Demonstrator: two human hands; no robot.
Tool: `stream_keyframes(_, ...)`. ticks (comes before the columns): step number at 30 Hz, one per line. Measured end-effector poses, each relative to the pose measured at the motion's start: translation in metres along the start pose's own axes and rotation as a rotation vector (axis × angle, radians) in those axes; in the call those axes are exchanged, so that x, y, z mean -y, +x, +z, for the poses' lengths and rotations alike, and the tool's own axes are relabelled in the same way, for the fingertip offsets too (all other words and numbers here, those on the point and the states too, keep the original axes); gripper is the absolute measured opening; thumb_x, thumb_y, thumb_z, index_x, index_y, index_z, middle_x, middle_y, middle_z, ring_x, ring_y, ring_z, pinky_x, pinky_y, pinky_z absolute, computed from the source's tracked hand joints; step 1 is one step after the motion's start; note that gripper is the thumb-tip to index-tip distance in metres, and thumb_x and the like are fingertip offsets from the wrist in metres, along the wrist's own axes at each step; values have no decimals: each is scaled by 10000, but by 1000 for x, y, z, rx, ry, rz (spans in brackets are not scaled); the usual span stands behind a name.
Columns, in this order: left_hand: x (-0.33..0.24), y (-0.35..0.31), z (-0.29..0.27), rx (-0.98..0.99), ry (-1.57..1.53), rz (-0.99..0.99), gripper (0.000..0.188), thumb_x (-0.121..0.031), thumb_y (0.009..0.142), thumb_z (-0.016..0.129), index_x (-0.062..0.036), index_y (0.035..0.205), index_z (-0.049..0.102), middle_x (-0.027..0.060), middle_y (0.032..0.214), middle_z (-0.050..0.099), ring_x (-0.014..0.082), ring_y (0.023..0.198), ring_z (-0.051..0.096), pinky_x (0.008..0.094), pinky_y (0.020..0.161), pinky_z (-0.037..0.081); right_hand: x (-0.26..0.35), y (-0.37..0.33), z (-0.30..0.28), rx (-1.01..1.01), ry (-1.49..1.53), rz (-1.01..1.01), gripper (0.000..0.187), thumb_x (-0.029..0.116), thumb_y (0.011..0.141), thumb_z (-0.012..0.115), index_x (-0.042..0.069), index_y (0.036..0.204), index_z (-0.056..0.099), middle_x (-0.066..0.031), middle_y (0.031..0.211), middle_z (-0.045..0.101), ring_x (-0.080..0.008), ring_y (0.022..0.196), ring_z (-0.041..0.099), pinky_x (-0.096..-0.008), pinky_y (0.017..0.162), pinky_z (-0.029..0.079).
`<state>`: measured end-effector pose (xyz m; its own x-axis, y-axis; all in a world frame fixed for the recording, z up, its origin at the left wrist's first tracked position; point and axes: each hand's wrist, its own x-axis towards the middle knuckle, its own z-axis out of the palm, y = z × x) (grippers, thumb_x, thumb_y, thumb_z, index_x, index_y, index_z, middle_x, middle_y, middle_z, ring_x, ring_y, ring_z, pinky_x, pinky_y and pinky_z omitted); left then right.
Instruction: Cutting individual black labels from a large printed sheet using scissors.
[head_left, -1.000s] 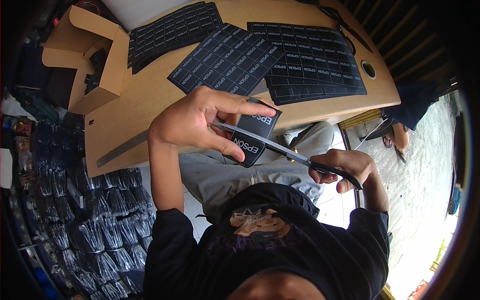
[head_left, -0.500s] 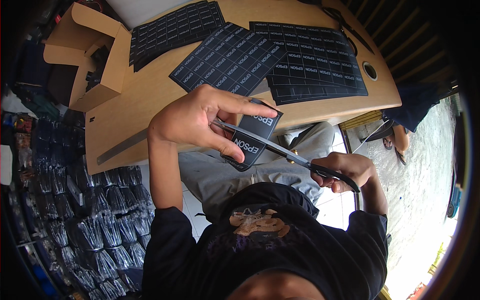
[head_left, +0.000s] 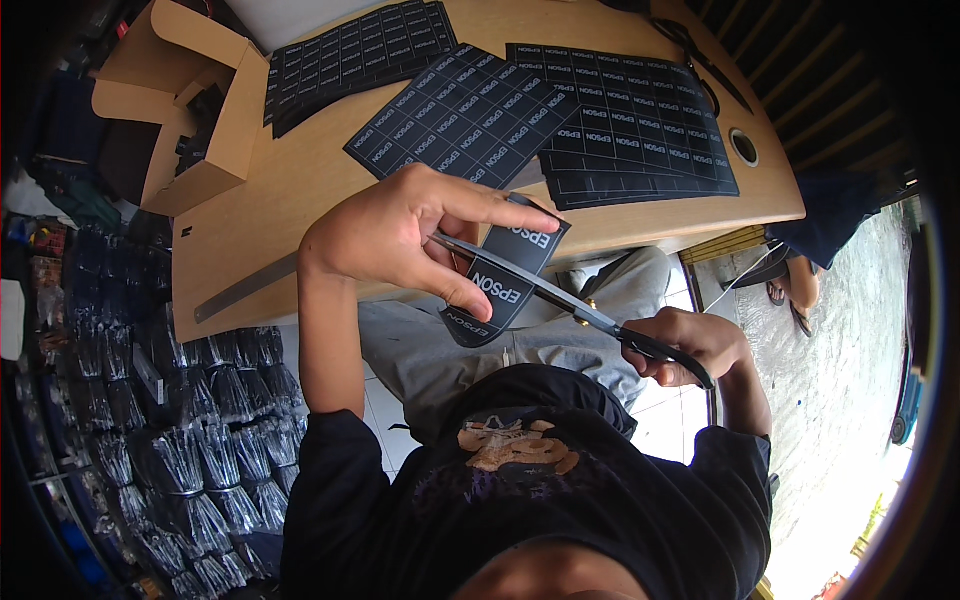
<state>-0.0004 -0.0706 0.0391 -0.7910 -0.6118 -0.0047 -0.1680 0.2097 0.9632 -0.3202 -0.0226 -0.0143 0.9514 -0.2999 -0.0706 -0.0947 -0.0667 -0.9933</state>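
Pinched between thumb and fingers, the left hand [head_left: 385,235] grips a black label strip [head_left: 505,280] and holds it up over the lap, clear of the tabletop [head_left: 300,185], so the blades can reach it. Right hand [head_left: 690,345] is clenched round the black handles of the scissors [head_left: 560,300], whose long blades lie across the strip, one above it and one under, the tips reaching toward the left palm. The strip hangs slightly curled, its white lettering facing up, which likely helps the person follow the lines between labels. Behind the hands, uncut label sheets [head_left: 545,105] are spread flat and partly overlapping on the tabletop, within easy reach. An open cardboard box [head_left: 195,120] sits at the tabletop's left end, and a metal ruler [head_left: 245,288] lies along its near edge. Bundles of dark packets [head_left: 150,430] crowd the floor to the left. At far right, a sandalled foot [head_left: 795,290] of another person shows.
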Motion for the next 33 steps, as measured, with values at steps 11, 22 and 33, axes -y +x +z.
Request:
stream_keyframes(11, 3, -2, -2, 3, 5, -29, 706, -34, 498, 852, 10, 1150, 586, 158, 1106, 618, 170, 912, 634, 295, 783, 554, -3, 1, 4, -38, 14, 25, 585, 538, 844, 545, -34, 724, 534, -89, 640, 523, -200, 532, 513, -304, 496, 380)
stream_keyframes(22, 10, -2, -1, -14, 4, 14, 717, -83, 480, 875, 2, 1138, 603, 128, 1187, 592, -3, 550, 463, 143, 487, 447, -6, -1, 4, -57, -9, 76, 499, 459, 860, 574, -9, 693, 531, -55, 600, 504, -171, 512, 484, -301, 491, 360)
stream_keyframes(33, 37, -35, -48, -389, -82, 24, 567, 2, 682, 752, 1, 1209, 541, 69, 982, 636, 57, 702, 567, 191, 677, 490, -15, -26, 12, -230, 121, 230, 434, 417, 842, 624, 8, 724, 540, -9, 524, 469, -110, 461, 476, -261, 438, 362)
